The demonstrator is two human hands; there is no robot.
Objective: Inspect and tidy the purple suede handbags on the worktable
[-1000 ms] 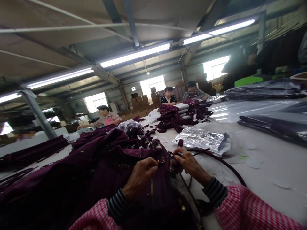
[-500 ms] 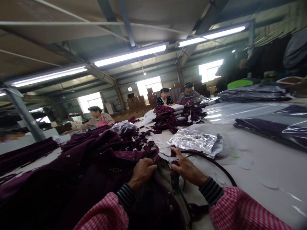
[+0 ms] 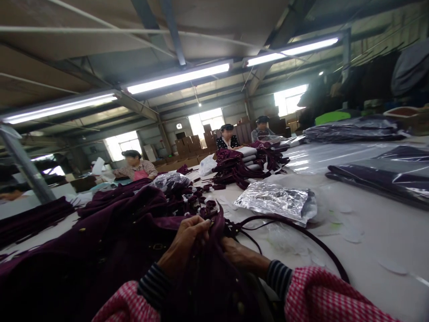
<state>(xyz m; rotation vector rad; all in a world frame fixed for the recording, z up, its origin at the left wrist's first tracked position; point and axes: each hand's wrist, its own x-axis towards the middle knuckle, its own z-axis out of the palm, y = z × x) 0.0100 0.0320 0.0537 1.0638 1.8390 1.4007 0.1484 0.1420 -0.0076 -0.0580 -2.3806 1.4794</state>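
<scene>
A dark purple bag [image 3: 204, 281] of suede-like material, with small gold-coloured fittings, lies right in front of me. My left hand [image 3: 187, 237] pinches its upper edge beside a small metal fitting. On the other side of that edge, my right hand [image 3: 239, 255] is closed on the material, its fingertips hidden behind the fold. A long purple strap [image 3: 301, 230] loops away to the right over the white table [image 3: 365, 228]. More purple pieces with metal fittings [image 3: 124, 223] are heaped to the left, touching the bag.
Beyond my hands lies a crinkled silvery clear packet [image 3: 276, 201]. Farther back is a stack of purple bags with straps [image 3: 234, 167]. Plastic-wrapped dark bundles [image 3: 378, 176] lie on the right. Co-workers [image 3: 137, 165] sit across the table; boxes [image 3: 189, 147] stand behind them.
My right hand has come down and left, from a small purple strap end with a white piece to the bag's edge. My left hand has moved slightly left, and the bag's edge now stands raised.
</scene>
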